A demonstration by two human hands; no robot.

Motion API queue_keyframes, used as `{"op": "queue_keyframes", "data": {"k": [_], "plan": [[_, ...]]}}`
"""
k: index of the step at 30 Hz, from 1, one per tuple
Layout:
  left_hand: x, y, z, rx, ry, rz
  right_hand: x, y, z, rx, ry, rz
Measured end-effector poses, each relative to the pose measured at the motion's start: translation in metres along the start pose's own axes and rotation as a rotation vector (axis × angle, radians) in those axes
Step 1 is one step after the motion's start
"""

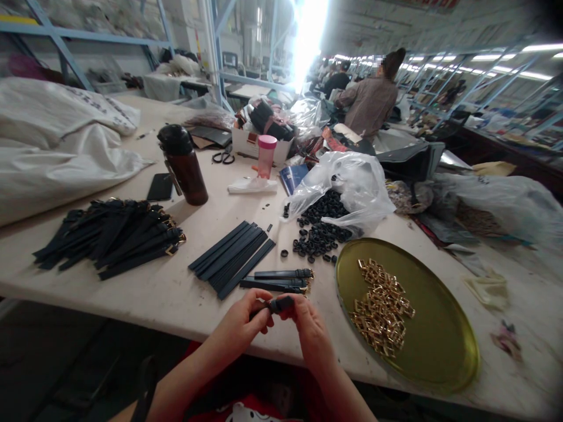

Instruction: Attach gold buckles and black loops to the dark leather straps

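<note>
Near the table's front edge, my left hand (248, 316) and my right hand (309, 328) are both closed on a short dark strap (282, 303). It looks folded or looped between my fingertips; whether a buckle is on it I cannot tell. Just beyond lie a few straps with gold buckles (277, 281). Flat dark strips (233, 255) are laid side by side behind my left hand. Small black loops (319, 228) spill from a clear plastic bag (360, 181). At the right, a round gold-green tray (444, 328) carries a heap of gold buckles (382, 310).
A pile of buckled straps (114, 234) lies at the left, near a phone (160, 187) and a dark bottle (183, 167). Farther back are scissors (223, 156), a pink-lidded container (266, 157) and a full white box (246, 145). A person (372, 97) is beyond the table.
</note>
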State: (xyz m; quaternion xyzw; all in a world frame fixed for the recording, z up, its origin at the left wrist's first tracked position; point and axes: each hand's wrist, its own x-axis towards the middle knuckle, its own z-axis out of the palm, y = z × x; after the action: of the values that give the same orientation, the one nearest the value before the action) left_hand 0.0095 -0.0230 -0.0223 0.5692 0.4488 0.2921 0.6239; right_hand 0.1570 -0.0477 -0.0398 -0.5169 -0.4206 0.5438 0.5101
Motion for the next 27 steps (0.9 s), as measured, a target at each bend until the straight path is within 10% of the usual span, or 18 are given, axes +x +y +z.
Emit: {"op": "queue_keyframes", "data": {"k": [15, 27], "plan": [[-0.008, -0.007, -0.007, 0.547, 0.104, -0.053, -0.013, 0.009, 0.005, 0.555, -0.24, 0.56], [-0.012, 0.006, -0.009, 0.304, -0.101, -0.105, -0.011, 0.01, -0.003, 0.272, -0.143, 0.258]]}}
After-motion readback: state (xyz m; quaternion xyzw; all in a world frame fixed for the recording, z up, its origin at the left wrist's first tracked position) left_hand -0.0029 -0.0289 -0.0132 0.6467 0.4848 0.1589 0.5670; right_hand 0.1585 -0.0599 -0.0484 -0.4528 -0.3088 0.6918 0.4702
